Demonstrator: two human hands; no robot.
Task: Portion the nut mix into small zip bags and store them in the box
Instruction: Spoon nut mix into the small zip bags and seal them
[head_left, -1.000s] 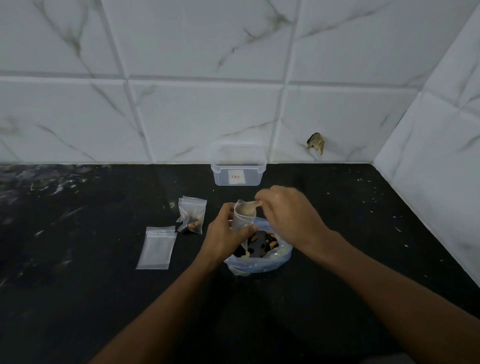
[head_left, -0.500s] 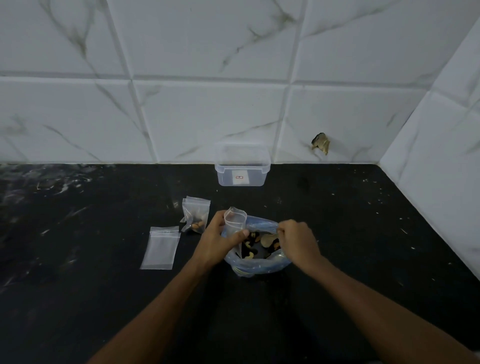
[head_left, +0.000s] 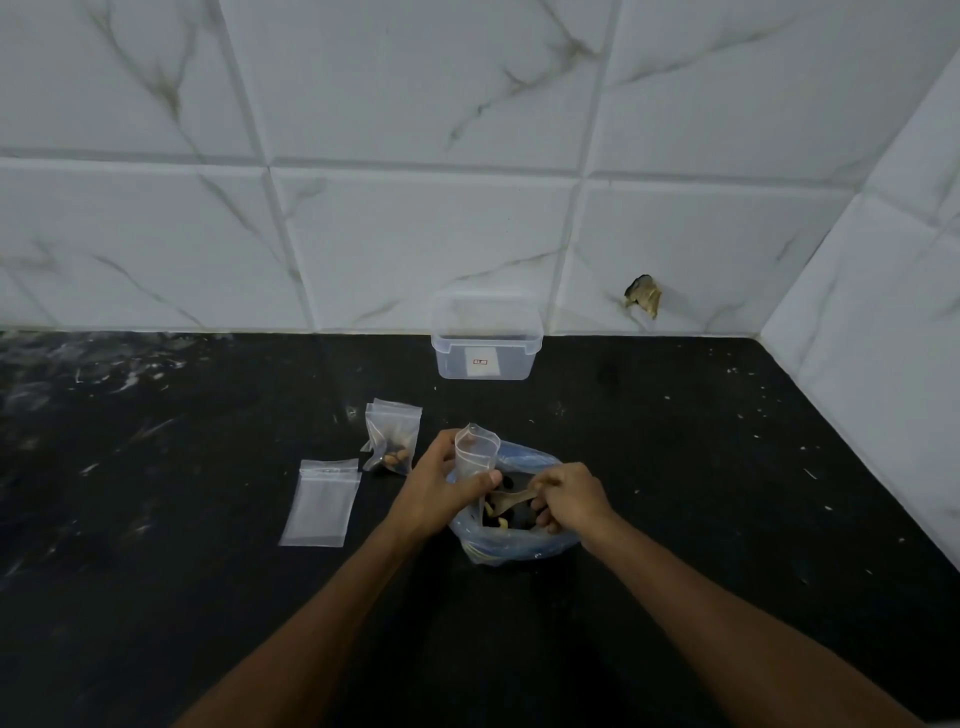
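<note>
A black stone countertop (head_left: 701, 467) carries a clear plastic box (head_left: 486, 358), a filled zip bag (head_left: 392, 439), an empty zip bag (head_left: 322, 503) and a blue nut-mix bag (head_left: 511, 540).

1. A black worktop (head_left: 675, 519) with pale specks and crumbs scattered over it, and grey smears toward its far left.
2. A white marble-veined tiled wall (head_left: 415, 234) behind and at the right.
3. A brownish chipped hole (head_left: 644, 297) low in the back wall.
</note>
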